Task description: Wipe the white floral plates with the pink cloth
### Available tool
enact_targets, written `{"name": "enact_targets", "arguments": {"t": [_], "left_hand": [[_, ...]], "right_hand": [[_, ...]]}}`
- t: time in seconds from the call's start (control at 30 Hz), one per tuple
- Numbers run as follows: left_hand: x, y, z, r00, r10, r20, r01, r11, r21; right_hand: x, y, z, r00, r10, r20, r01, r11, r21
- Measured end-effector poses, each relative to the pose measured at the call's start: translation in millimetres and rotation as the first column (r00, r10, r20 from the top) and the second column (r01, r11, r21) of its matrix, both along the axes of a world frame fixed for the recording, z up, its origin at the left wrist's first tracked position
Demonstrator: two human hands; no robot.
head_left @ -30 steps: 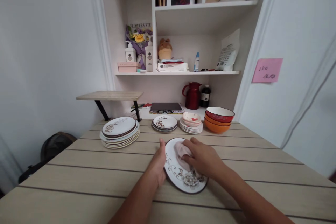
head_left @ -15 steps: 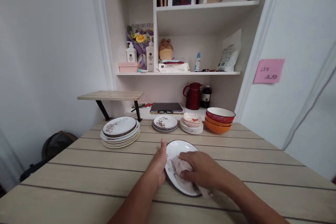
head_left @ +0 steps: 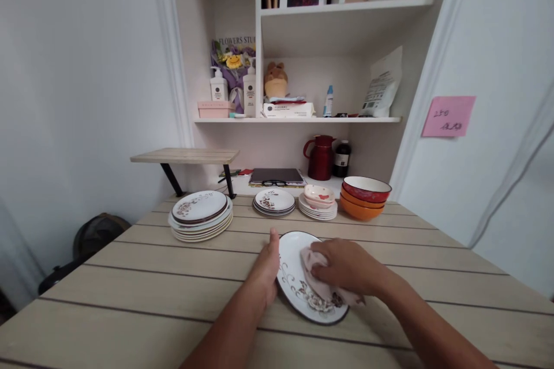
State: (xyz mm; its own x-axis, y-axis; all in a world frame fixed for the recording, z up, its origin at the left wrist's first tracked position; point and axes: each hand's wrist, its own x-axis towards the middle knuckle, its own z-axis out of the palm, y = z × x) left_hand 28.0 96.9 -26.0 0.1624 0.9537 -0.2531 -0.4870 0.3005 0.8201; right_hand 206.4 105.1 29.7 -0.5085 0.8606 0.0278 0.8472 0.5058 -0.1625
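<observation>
A white plate (head_left: 298,288) with a dark rim and brown flower pattern is tilted up from the table, its face toward me. My left hand (head_left: 267,268) grips its left edge, the thumb up along the rim and the other fingers hidden behind. Bunched in my right hand (head_left: 346,265) is a pale pink cloth (head_left: 318,282), pressed against the right part of the plate's face. A loose end of the cloth hangs over the lower right rim.
Along the table's back stand a tall plate stack (head_left: 201,216), a smaller plate stack (head_left: 274,202), small dishes (head_left: 319,204) and nested bowls (head_left: 365,199). Behind them are a small raised shelf (head_left: 186,155), a laptop (head_left: 277,176) and a red jug (head_left: 320,158).
My right hand has slid the cloth rightward across the plate, uncovering more of the flower pattern. My left hand keeps its hold on the edge. The view has shifted slightly.
</observation>
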Motion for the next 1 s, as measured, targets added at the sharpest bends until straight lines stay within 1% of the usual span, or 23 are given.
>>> {"name": "enact_targets", "arguments": {"t": [0.07, 0.13, 0.23, 0.3, 0.37, 0.47, 0.57, 0.63, 0.7, 0.83, 0.93, 1.0], "left_hand": [[-0.2, -0.9, 0.6, 1.0, 0.015, -0.003, -0.015, 1.0, -0.011], [-0.4, -1.9, 2.0, 1.0, 0.023, -0.009, -0.023, 1.0, -0.02], [-1.3, -2.8, 4.2, 1.0, 0.019, -0.014, -0.019, 0.999, -0.031], [-1.9, -3.1, 5.2, 1.0, 0.001, -0.005, -0.001, 0.999, -0.039], [-1.7, -3.4, 6.2, 1.0, -0.008, 0.004, 0.008, 0.999, -0.049], [0.0, -3.6, 7.5, 1.0, 0.007, 0.009, -0.007, 0.998, -0.06], [1.7, -2.8, 7.1, 1.0, 0.001, 0.008, 0.0, 0.999, -0.045], [1.6, -1.6, 5.4, 1.0, -0.012, -0.012, 0.011, 0.999, -0.035], [0.7, -0.4, 3.3, 0.999, -0.014, -0.036, 0.013, 0.999, -0.03], [-1.0, -0.1, 0.8, 0.999, -0.009, -0.042, 0.007, 1.0, -0.027], [-1.6, -1.3, 1.9, 0.999, -0.001, -0.05, -0.001, 0.999, -0.038], [-2.0, -2.0, 3.0, 0.998, 0.005, -0.057, -0.008, 0.999, -0.043]], "right_hand": [[1.9, -10.2, 2.7, 0.997, 0.074, 0.02, -0.073, 0.996, -0.041], [-1.8, -19.2, 2.8, 0.992, 0.129, 0.008, -0.128, 0.99, -0.052], [-16.1, -25.7, -1.2, 0.978, 0.196, -0.074, -0.199, 0.979, -0.035], [-28.1, -24.6, -5.5, 0.965, 0.213, -0.152, -0.216, 0.976, -0.008], [-38.4, -19.9, -9.5, 0.965, 0.173, -0.196, -0.169, 0.985, 0.038], [-44.8, -8.3, -12.7, 0.979, 0.043, -0.197, -0.023, 0.995, 0.102], [-37.0, 4.5, -11.5, 0.983, -0.077, -0.167, 0.096, 0.989, 0.111], [-25.4, 9.7, -8.6, 0.985, -0.109, -0.131, 0.121, 0.989, 0.081], [-12.3, 9.7, -4.8, 0.993, -0.081, -0.083, 0.084, 0.996, 0.033], [4.1, -4.1, 1.4, 0.998, 0.065, -0.005, -0.066, 0.997, -0.043], [0.7, -16.3, 0.3, 0.989, 0.147, -0.005, -0.147, 0.988, -0.052], [-8.1, -20.6, -3.1, 0.983, 0.181, -0.033, -0.182, 0.983, -0.025]]}}
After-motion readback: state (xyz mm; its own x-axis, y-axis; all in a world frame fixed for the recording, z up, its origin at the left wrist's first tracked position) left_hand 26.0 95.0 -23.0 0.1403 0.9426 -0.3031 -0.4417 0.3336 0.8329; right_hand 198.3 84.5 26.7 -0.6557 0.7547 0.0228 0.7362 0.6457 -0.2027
